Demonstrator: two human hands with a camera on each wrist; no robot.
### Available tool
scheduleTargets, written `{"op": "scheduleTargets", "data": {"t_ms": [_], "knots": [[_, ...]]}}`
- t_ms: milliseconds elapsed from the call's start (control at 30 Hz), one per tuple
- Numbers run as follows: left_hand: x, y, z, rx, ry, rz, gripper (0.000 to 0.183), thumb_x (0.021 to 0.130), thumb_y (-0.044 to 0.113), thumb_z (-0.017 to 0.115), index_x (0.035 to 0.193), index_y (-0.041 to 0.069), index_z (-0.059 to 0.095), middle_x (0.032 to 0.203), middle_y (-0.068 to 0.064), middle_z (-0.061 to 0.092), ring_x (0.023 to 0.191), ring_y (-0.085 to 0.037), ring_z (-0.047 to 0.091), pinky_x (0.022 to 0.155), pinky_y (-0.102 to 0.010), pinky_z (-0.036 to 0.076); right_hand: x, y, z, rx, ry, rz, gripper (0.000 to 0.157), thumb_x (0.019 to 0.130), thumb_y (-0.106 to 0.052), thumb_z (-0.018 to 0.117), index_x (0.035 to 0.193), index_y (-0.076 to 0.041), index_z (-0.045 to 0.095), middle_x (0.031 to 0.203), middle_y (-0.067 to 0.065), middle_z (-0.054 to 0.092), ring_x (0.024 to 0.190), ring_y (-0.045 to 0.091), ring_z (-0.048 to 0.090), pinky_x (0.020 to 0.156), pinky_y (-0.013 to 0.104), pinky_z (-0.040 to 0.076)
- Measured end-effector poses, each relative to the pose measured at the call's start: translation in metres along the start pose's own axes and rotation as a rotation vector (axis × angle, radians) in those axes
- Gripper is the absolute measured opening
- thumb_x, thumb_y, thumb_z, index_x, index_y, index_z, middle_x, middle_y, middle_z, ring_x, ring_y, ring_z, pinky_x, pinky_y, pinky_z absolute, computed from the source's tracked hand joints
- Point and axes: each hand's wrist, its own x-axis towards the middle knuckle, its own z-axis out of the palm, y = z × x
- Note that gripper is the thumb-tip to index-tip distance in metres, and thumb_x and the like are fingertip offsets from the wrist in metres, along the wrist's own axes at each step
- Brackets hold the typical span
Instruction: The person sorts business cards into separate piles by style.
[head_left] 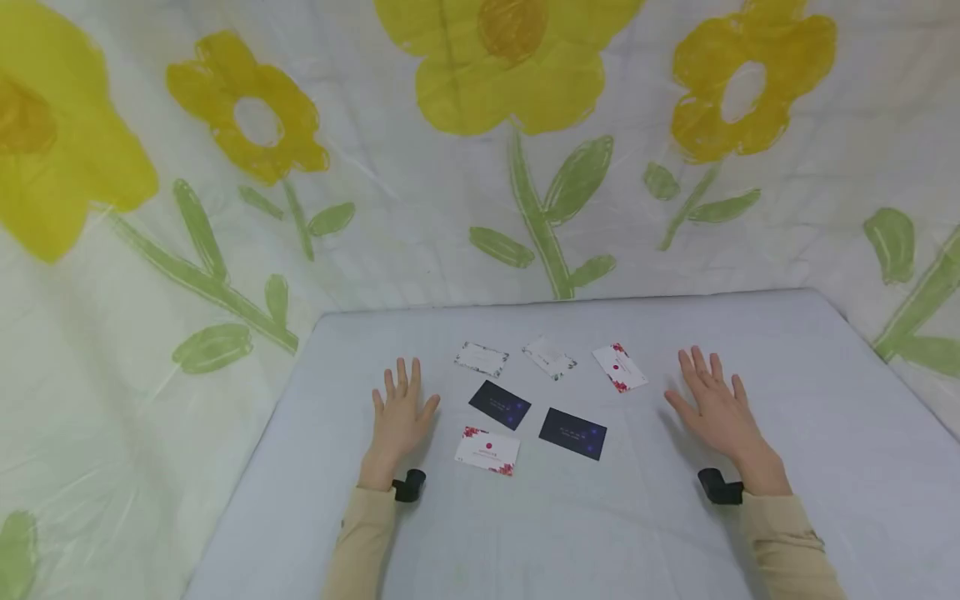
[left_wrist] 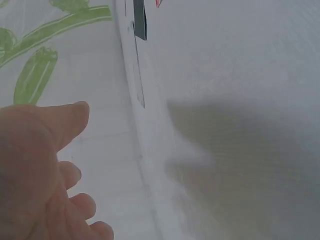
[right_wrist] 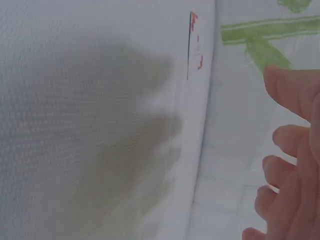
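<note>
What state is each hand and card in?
Left hand: open, empty, raised
Right hand: open, empty, raised
Left dark card: flat, unheld
Right dark card: flat, unheld
Near red-patterned card: flat, unheld
Far red-patterned card: flat, unheld
Left white card: flat, unheld
Right white card: flat, unheld

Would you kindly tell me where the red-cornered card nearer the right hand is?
In the head view, that red-cornered card lies at the right end of the far row of cards, between the middle white card and the right hand.
</note>
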Motion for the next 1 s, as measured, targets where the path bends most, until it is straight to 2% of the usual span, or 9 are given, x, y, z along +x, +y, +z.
{"op": "scheduleTargets", "data": {"t_ms": [67,100,167,267,367,533,700,867,1000], "knots": [[-0.001,0.001,-0.004,-0.009,0.005,-0.001,0.068,0.097,0.031,0.045,0.147,0.001,0.010,0.148,-0.029,0.012,0.136,-0.045,0.008,0.103,-0.063,0.009,-0.001,-0.005,-0.003,-0.002,0.068,-0.017,0.066,0.097,-0.030,0.047,0.144,0.005,0.018,0.145,0.031,0.019,0.134,0.045,0.013,0.101,0.064,0.009],[-0.002,0.003,-0.007,-0.023,0.021,0.006,0.068,0.097,0.030,0.046,0.147,0.000,0.011,0.147,-0.029,0.017,0.134,-0.044,0.017,0.104,-0.061,0.015,-0.001,-0.009,-0.004,0.001,0.119,-0.027,0.062,0.096,-0.026,0.049,0.142,0.007,0.025,0.137,0.032,0.035,0.126,0.045,0.033,0.099,0.060,0.022],[-0.006,0.007,-0.015,-0.071,0.075,0.033,0.062,0.096,0.027,0.050,0.144,-0.002,0.023,0.139,-0.029,0.035,0.125,-0.042,0.038,0.098,-0.055,0.032,-0.001,-0.017,-0.008,0.008,0.244,-0.058,0.049,0.092,-0.016,0.055,0.131,0.011,0.042,0.116,0.032,0.055,0.088,0.037,0.060,0.078,0.047,0.045],[-0.011,0.016,-0.027,-0.142,0.155,0.078,0.043,0.093,0.020,0.055,0.130,-0.002,0.049,0.114,-0.021,0.061,0.098,-0.032,0.061,0.077,-0.043,0.050,0.002,-0.035,-0.013,0.022,0.427,-0.121,0.023,0.084,-0.003,0.061,0.104,0.009,0.064,0.076,0.020,0.065,0.049,0.021,0.050,0.045,0.032,0.041],[-0.014,0.024,-0.036,-0.194,0.146,0.114,0.023,0.091,0.016,0.058,0.109,0.001,0.063,0.092,-0.009,0.066,0.080,-0.021,0.061,0.065,-0.035,0.050,0.006,-0.055,-0.013,0.041,0.468,-0.176,0.008,0.081,0.002,0.063,0.087,0.006,0.066,0.067,0.012,0.062,0.053,0.016,0.049,0.047,0.028,0.040],[-0.018,0.031,-0.034,-0.245,-0.045,0.162,0.020,0.090,0.015,0.061,0.105,0.003,0.064,0.096,-0.005,0.064,0.085,-0.018,0.057,0.074,-0.036,0.047,0.011,-0.087,0.005,0.112,0.299,-0.203,0.007,0.080,0.002,0.066,0.087,0.004,0.066,0.070,0.006,0.059,0.060,0.015,0.049,0.051,0.026,0.041],[-0.019,0.032,-0.017,-0.279,-0.230,0.193,0.027,0.088,0.014,0.064,0.111,0.000,0.061,0.107,-0.011,0.060,0.097,-0.024,0.054,0.082,-0.038,0.045,0.014,-0.114,0.034,0.202,0.066,-0.192,0.011,0.082,-0.004,0.067,0.091,0.002,0.066,0.077,0.003,0.060,0.066,0.012,0.051,0.057,0.025,0.044],[-0.016,0.032,0.001,-0.262,-0.313,0.259,0.031,0.084,0.010,0.067,0.112,-0.002,0.060,0.109,-0.013,0.057,0.100,-0.027,0.053,0.086,-0.041,0.045,0.015,-0.139,0.062,0.279,-0.165,-0.175,0.017,0.083,-0.012,0.068,0.095,0.000,0.065,0.079,0.000,0.056,0.071,0.012,0.051,0.063,0.027,0.044],[-0.014,0.034,0.010,-0.201,-0.340,0.304,0.038,0.080,0.009,0.070,0.114,-0.004,0.059,0.109,-0.013,0.056,0.100,-0.026,0.053,0.091,-0.041,0.042,0.016,-0.156,0.082,0.260,-0.245,-0.158,0.026,0.081,-0.018,0.071,0.099,0.000,0.064,0.084,0.002,0.055,0.077,0.014,0.050,0.070,0.031,0.045]]}}
